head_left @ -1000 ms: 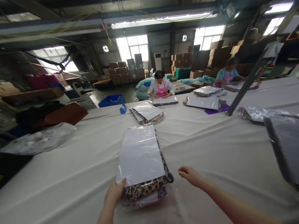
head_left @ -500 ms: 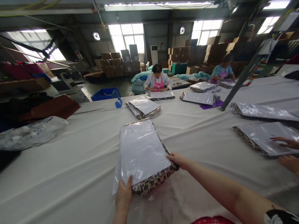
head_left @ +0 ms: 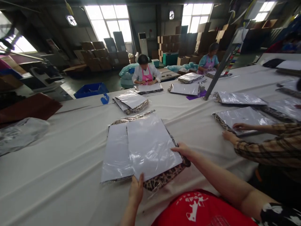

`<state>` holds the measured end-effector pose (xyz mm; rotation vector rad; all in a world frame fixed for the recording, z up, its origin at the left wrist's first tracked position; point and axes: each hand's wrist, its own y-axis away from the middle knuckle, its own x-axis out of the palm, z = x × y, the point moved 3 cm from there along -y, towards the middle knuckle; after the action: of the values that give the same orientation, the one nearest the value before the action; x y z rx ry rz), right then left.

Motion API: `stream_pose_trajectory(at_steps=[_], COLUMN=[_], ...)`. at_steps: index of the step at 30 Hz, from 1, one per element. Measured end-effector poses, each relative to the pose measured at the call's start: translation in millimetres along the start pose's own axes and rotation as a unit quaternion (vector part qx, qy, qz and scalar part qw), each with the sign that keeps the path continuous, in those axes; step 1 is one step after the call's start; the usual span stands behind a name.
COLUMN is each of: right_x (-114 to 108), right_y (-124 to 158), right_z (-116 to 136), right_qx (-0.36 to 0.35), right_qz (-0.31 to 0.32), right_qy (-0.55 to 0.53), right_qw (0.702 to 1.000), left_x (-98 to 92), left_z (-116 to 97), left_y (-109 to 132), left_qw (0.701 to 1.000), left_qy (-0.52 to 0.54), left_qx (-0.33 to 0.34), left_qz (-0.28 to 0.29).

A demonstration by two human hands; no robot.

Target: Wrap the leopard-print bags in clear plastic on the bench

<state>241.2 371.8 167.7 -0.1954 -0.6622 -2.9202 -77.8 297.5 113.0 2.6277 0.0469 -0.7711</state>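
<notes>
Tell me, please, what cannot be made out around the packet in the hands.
All in the head view:
- Left hand: fingers hidden under the top packet; only the thumb shows.
- Leopard-print item: mostly covered by its white sheet.
- Right hand: pinching the packet's edge or resting on it, unclear.
- Blue object far up the table: too small to identify.

Dim hall, blown-out bg windows (head_left: 107, 20), plastic glare, wide-angle edge warp

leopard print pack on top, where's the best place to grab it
Probably the near short edge, from the person's side: the top pack lies flat and thin on the table, overlapping a second pack on its left, so fingers slip under with the thumb on top, as the left hand does.
</notes>
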Motion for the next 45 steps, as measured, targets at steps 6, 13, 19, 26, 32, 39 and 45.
stream_pose_trajectory(at_steps=[6, 13, 19, 26, 32, 39, 45], right_x=[-54, -104, -155, -168, -190, -210, -246], right_y=[68, 122, 116, 126, 122, 142, 152], right_z=[95, 56, -65, -171, -171, -175, -189], right_qx=[-0.223, -0.323, -0.249, -0.087, 0.015, 0.085, 0.093], right_qz=[-0.101, -0.267, -0.239, -0.208, -0.239, -0.229, -0.373], right_qy=[0.273, 0.410, 0.448, 0.540, 0.586, 0.567, 0.457], right_qw=[0.930, 0.810, 0.825, 0.811, 0.774, 0.786, 0.802], left_x=[76.6, 128.5, 120.5, 103.3, 105.8, 116.0, 114.7], left_z=[-37, -32, -9, 18, 28, 34, 41], left_y=[3, 2, -13, 1, 12, 8, -10], left_qw=[0.993, 0.978, 0.891, 0.838, 0.860, 0.921, 0.915], left_qy=[0.028, 0.109, 0.360, 0.451, 0.389, 0.220, 0.237], left_qx=[0.050, -0.035, -0.211, -0.281, -0.312, -0.308, -0.324], left_qz=[0.103, 0.175, 0.177, 0.124, 0.106, 0.092, -0.037])
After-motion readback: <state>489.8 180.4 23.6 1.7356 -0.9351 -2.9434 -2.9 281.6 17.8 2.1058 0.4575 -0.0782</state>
